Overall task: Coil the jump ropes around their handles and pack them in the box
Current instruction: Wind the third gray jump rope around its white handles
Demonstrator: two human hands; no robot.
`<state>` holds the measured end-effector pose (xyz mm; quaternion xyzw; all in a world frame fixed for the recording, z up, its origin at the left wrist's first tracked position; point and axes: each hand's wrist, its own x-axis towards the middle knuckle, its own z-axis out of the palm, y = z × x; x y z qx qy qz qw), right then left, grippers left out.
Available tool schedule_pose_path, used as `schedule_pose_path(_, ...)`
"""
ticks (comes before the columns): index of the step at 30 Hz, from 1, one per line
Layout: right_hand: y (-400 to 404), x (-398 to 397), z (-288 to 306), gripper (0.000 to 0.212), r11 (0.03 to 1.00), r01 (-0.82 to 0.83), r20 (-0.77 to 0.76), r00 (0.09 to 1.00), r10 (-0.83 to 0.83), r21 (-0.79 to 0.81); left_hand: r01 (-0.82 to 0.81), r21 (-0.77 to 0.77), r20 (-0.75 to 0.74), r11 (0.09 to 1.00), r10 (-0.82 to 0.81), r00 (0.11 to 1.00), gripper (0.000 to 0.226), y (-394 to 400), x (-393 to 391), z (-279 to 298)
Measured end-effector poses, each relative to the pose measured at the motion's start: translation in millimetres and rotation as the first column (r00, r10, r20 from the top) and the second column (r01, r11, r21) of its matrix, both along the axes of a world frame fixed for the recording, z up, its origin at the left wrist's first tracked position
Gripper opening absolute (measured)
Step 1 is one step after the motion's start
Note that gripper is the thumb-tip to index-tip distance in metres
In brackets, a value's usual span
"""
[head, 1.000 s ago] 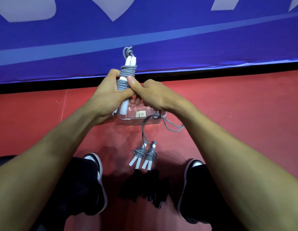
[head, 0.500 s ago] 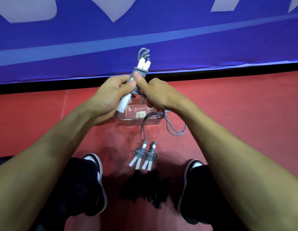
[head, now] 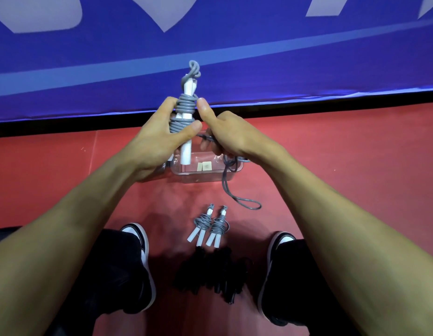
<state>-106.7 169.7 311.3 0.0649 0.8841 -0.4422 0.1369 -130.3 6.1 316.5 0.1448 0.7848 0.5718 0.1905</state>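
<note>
No writing is legible. The left hand [head: 159, 134] grips the white handles [head: 186, 146] upright above the clear box [head: 205, 174]; the right hand [head: 225, 134] pinches the grey rope [head: 184, 110].

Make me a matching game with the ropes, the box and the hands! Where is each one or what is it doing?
Things:
1. left hand
2. right hand
3. two coiled ropes
4. box

States:
A. lying on the red floor between the shoes
B. see-through, on the floor under the hands
C. grips the white handles
D. holds the loose grey rope

Pairs: 1-C, 2-D, 3-A, 4-B
</note>
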Motion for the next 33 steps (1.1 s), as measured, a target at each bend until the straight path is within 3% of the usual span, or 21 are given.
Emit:
schedule_pose_path(4, 2.1, 1.4, 1.5, 0.089, 0.999, 0.033, -0.017, 0.999, -0.034, -0.015, 0.036, 0.09, 0.139, 0.995, -0.049, 0.989, 0.038, -4.3, -2.1, 0.9)
schedule_pose_path(7, 1.2, 1.3, 0.5, 0.08, 1.0, 0.016, -0.023, 1.0, -0.016, 0.0, 0.035, 0.032, 0.081, 0.999, -0.037, 0.996, 0.049, -4.9, 0.6, 2.1)
schedule_pose_path(11, -2.8, 1.5, -0.3, 0.076, 0.999, -0.022, -0.037, 0.999, 0.021, -0.03, -0.013, -0.015, -0.032, 1.0, 0.012, 0.999, 0.037, -3.3, -0.1, 1.1)
schedule_pose_path(24, -4.5, 6.5, 3.8, 0.08, 0.999, -0.051, -0.031, 0.998, 0.051, 0.011, 0.084, 0.02, -0.073, 0.996, -0.082, 0.994, 0.038, -0.1, 2.6, 2.7)
schedule_pose_path(30, -2.8, 9.3, 7.7, 0.08, 0.999, -0.039, 0.002, 0.999, 0.039, 0.006, 0.053, 0.04, -0.029, 0.998, -0.052, 0.998, 0.035, 1.8, 3.0, 2.0)
schedule_pose_path(33, -1.0, 8.1, 5.3, 0.086, 0.999, -0.034, -0.004, 0.999, 0.034, 0.035, 0.032, 0.134, 0.115, 0.99, -0.047, 0.992, 0.025, 6.5, 6.2, 4.4)
